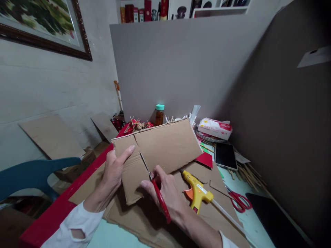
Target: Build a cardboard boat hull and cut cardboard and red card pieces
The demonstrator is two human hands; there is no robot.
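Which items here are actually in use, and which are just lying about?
In use: cardboard sheet held by left hand; red scissors in right hand.
Lying about: glue gun, second scissors, phone, tissue pack, jar.

cardboard sheet (165,144): showing matt, rough brown paper
scissors (157,193): showing bare metal blades, glossy red plastic handles
glue gun (198,193): gleaming yellow plastic

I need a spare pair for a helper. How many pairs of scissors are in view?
2. One pair of red-handled scissors is in the right hand, cutting the cardboard sheet. A second red pair lies on the table right of the glue gun. Clutter may hide others.
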